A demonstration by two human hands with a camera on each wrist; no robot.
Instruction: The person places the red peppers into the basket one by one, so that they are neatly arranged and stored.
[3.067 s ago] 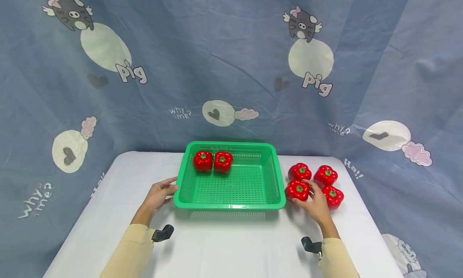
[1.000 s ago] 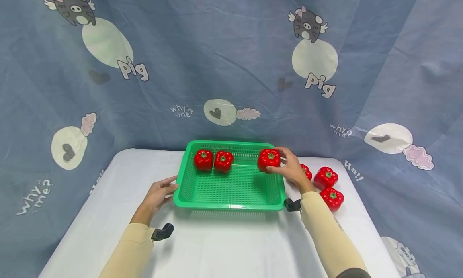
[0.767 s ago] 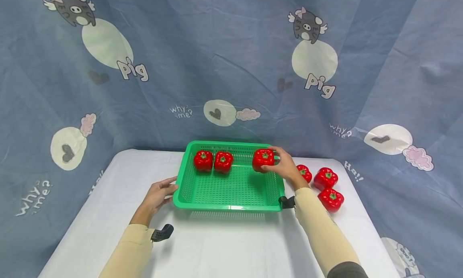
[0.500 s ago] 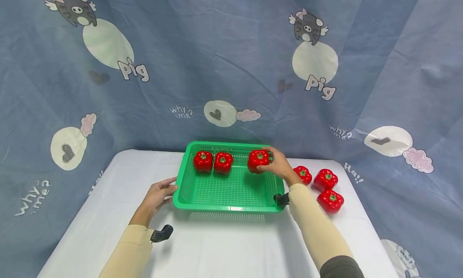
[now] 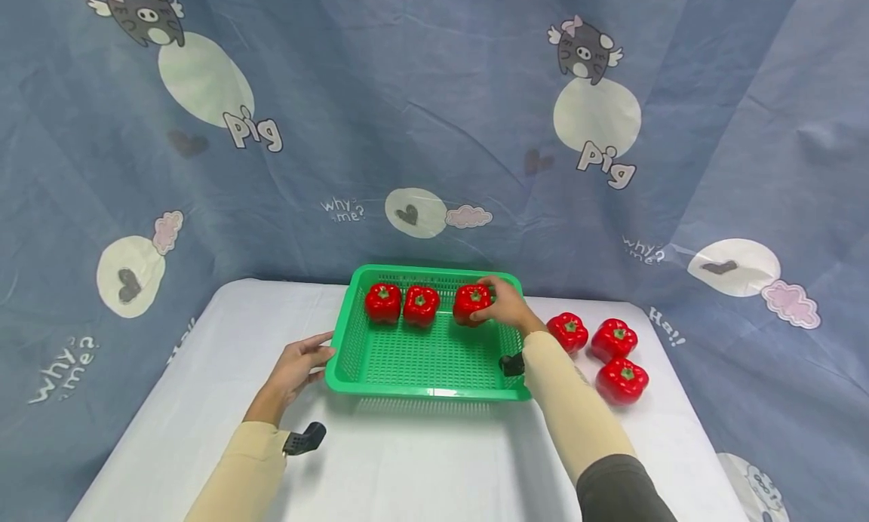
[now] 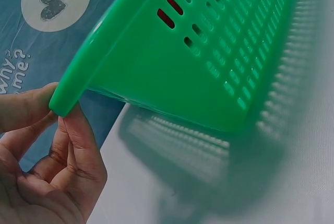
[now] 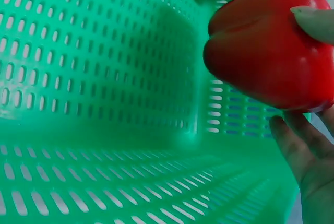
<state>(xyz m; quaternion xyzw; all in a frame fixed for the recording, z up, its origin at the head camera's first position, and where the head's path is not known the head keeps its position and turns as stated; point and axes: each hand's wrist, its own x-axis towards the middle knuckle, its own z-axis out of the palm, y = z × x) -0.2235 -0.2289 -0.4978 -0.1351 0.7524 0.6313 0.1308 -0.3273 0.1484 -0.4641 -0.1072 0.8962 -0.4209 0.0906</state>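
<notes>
"What do we get from the head view?"

"We see the right hand [image 5: 504, 302] curled round a red pepper [image 5: 471, 305], fingers on its far side and thumb on its near side. Hand and pepper are within the green basket [image 5: 434, 393], toward its back."

"And around that hand?"

"To its left, past the held pepper, we find two more peppers side by side in the basket, the closer one [image 5: 421, 306] and the farther one [image 5: 383, 303]. To its right, outside the basket, three loose peppers [image 5: 614, 339] sit grouped on the white table [image 5: 407, 462]."

"Where do we place the left hand [image 5: 299, 363]?"

"At the basket's left end, well apart from the right hand. Beyond both hands hangs a blue cloth [image 5: 326, 130] with pig prints."

"What does the left wrist view give us?"

"We see thumb and fingertips pinching the basket's rim. Ahead of them, bits of red show through slots in the basket's wall, and its shadow falls on the table."

"And the right wrist view?"

"The fingers grip the held pepper from opposite sides. Beyond it, we see part of another pepper. We can't tell whether the held one touches the basket's floor."
</notes>
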